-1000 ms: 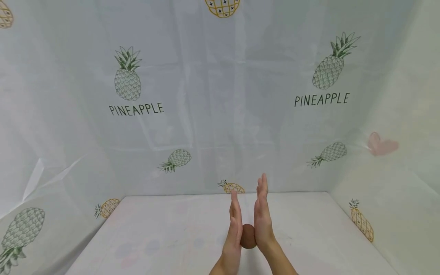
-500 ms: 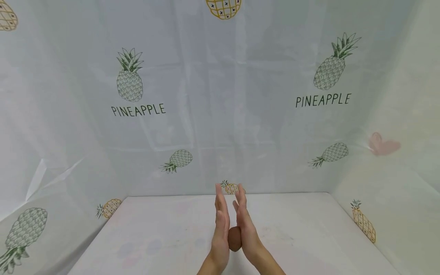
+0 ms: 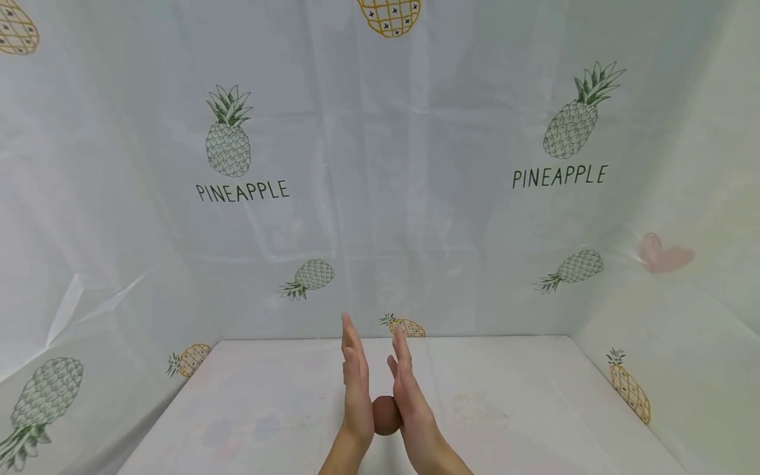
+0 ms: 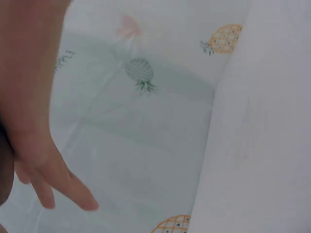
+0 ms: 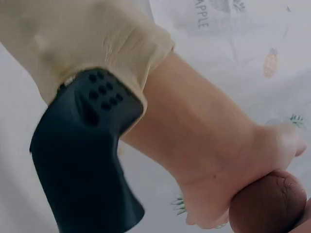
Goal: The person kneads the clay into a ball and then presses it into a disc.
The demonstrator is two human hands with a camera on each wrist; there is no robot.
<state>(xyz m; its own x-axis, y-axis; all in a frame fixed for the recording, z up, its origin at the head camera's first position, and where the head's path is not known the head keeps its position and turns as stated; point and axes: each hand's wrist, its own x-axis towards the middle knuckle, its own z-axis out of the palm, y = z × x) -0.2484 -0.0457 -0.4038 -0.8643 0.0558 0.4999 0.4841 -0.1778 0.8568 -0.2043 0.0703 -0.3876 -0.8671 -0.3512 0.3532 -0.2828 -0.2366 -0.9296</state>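
1. On my head view I see the left grip, a bare hand, fingers straight toward twelve o'clock, uncurled, its palm touching a brown ball at its four o'clock.
2. I have the ball at six o'clock in that view, pressed between both palms.
3. I see the right grip likewise uncurled, straight fingers toward twelve, palm against the ball at its eight o'clock.

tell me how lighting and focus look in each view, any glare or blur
Head view: light fairly even, pale sheen streaks on the curtain, brown ball clear, pink heart print soft; left wrist view: dimmer and hazy, green pineapple print softened; right wrist view: creases on the ball's upper surface readable, its lower left darker.
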